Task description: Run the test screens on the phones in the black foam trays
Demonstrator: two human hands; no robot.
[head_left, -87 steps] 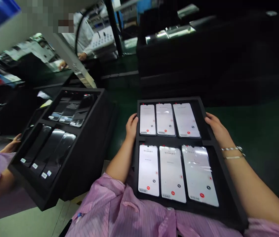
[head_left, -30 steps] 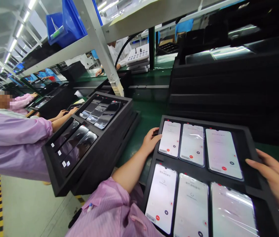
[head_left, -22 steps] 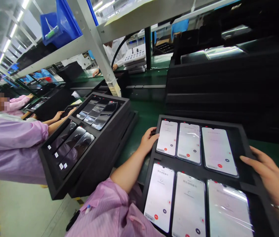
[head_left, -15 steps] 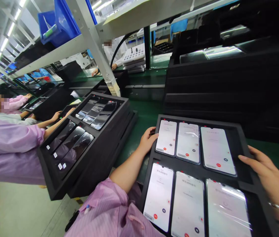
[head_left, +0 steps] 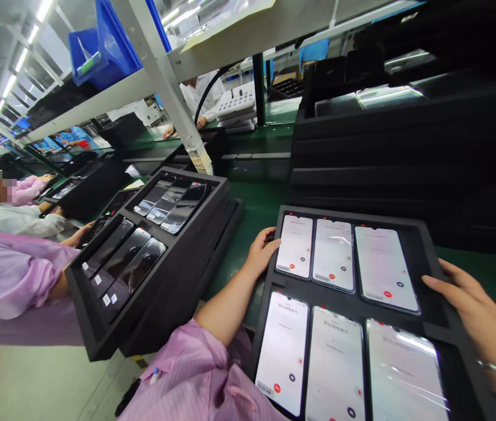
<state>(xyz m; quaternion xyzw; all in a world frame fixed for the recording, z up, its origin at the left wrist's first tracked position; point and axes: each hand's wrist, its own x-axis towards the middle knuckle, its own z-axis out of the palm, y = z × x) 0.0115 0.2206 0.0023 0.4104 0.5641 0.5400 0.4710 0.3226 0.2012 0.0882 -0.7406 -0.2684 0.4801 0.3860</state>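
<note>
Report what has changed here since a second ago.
The camera view has shifted slightly, and the pink-sleeved co-worker's forearm has drawn back left and down in the picture, alongside the neighbouring tray. Unchanged: left hand and right hand grip the held tray, its six lit phones in place.

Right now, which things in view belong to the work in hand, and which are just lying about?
Work in hand:
- rectangular black foam tray, held by the left hand and right hand
- six flat phones with bright white screens, inside it

Apparently just nearby:
- second black foam tray with dark-screened phones
- blue plastic bin
- stacked white trays
</note>
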